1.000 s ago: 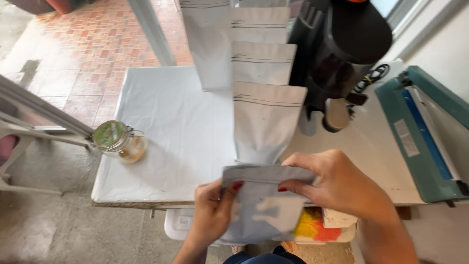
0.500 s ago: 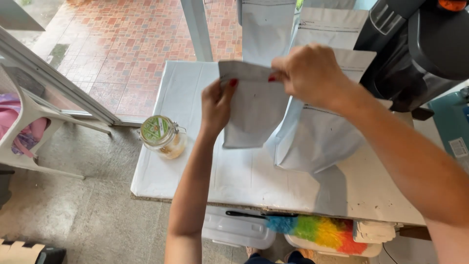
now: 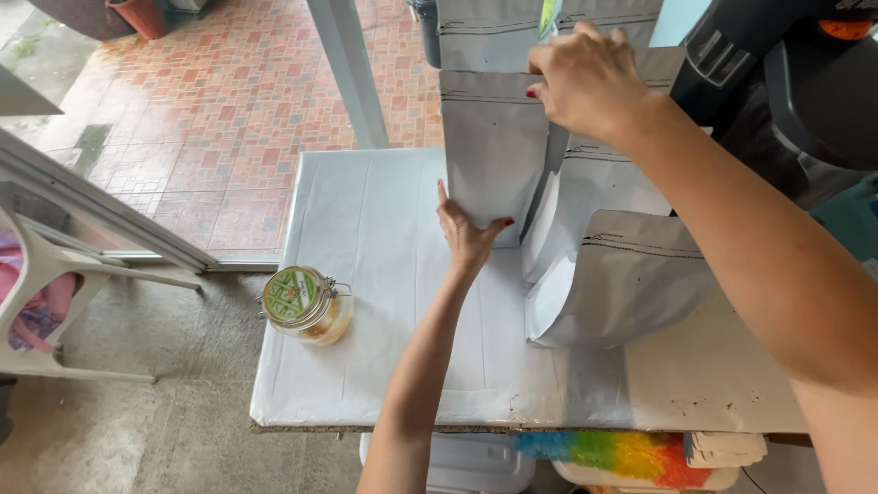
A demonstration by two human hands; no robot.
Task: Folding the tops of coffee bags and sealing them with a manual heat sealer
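Observation:
A white stand-up pouch (image 3: 491,151) stands upright on the white-covered table (image 3: 366,238). My right hand (image 3: 585,78) grips its top right corner. My left hand (image 3: 466,233) presses against its bottom edge, fingers spread around the base. To the right stand more white pouches (image 3: 631,284) in a row, and another pouch (image 3: 476,27) is behind the held one.
A glass clip-top jar (image 3: 302,306) with a green lid sits near the table's front left corner. A black machine (image 3: 786,82) stands at the back right. A rainbow duster (image 3: 613,453) and a plastic box (image 3: 457,467) lie under the table. A white chair frame (image 3: 55,302) stands left.
The pouch, held in the air between both hands, has been carried forward and set upright on the table. My left hand dropped from its top edge to its base.

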